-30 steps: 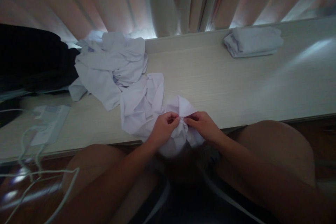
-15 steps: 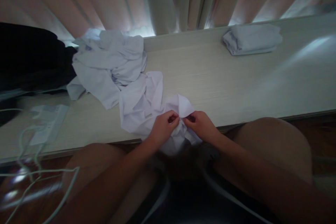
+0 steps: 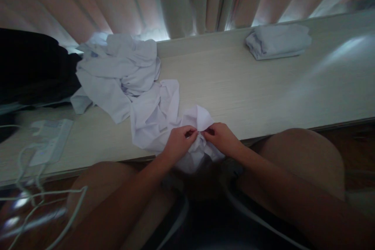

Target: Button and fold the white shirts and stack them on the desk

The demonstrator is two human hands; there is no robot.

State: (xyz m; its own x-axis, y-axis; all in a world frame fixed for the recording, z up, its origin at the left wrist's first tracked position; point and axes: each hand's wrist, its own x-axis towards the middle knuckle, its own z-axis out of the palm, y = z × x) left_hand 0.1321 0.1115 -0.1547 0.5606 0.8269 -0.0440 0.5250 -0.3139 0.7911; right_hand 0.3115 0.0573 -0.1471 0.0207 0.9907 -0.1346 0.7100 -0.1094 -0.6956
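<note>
A crumpled white shirt [image 3: 155,113] lies at the near edge of a pale wooden table [image 3: 240,86], part of it hanging over the edge toward my lap. My left hand [image 3: 177,142] and my right hand [image 3: 221,138] both pinch the shirt's fabric close together, fingertips almost touching, just below a raised fold that looks like a collar [image 3: 202,117]. Both hands sit right at the table's near edge.
A heap of loose white garments [image 3: 117,66] lies at the back left, beside dark cloth [image 3: 32,66]. A folded white garment [image 3: 278,41] rests at the back right. A power strip [image 3: 48,140] with white cables sits at the left. Curtains hang behind the table.
The hands have stayed pinched on the shirt in the same place, with only small finger movements. The view has drifted slightly.
</note>
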